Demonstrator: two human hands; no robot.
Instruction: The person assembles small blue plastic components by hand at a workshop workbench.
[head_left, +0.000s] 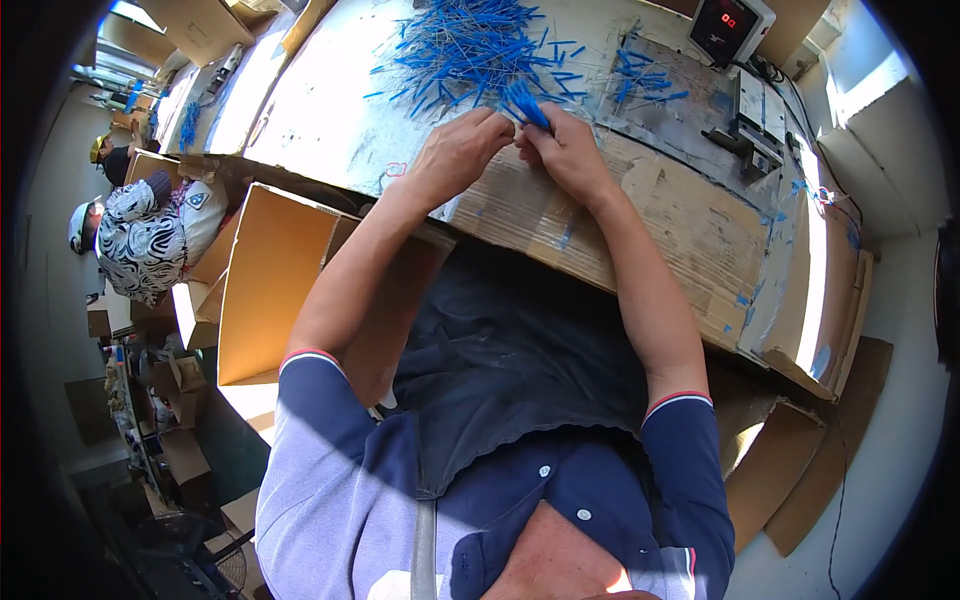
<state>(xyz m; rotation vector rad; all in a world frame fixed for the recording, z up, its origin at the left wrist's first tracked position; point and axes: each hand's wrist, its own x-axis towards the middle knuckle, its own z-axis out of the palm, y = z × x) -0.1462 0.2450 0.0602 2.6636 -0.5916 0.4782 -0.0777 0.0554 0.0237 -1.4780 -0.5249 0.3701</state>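
Observation:
My right hand (572, 158) is closed around a bundle of thin blue plastic pieces (524, 104), their blue ends pointing up and away from me. Close beside it, my left hand (455, 155) has its fingertips pinched together near the bundle's lower end. Whatever lies between those left fingertips is too small to make out. Just beyond both hands spreads a big loose pile of the same blue pieces (475, 50), with thin pale stems among them. A smaller group of blue pieces (643, 80) lies on a dark plate to the right.
Cardboard (650, 225) covers the table's near edge. At the back right stand a device with a red display (733, 25) and a metal fixture (757, 120) with cables. An open cardboard box (280, 290) is at my left. Farther left, a person in patterned clothing (150, 240) bends forward.

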